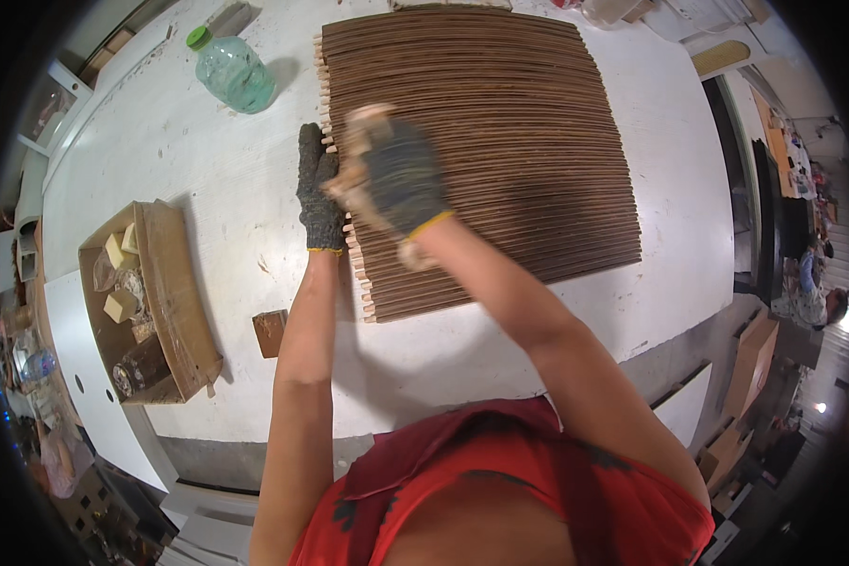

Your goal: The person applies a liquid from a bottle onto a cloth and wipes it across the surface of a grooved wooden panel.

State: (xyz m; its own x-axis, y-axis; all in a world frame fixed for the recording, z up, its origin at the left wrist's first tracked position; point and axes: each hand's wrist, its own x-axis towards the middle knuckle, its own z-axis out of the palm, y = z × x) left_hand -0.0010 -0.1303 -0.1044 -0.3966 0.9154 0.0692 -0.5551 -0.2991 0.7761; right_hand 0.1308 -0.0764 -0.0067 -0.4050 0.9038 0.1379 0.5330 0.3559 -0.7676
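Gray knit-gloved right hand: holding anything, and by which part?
Cannot be told: the right hand and the pale tan shape beside it are blurred.

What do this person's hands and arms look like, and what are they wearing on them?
The left hand and right hand wear dark grey, knitted-looking gloves with yellow edging at the wrists; the right is blurred. The forearms are bare. Higher up is a red top with dark patches.
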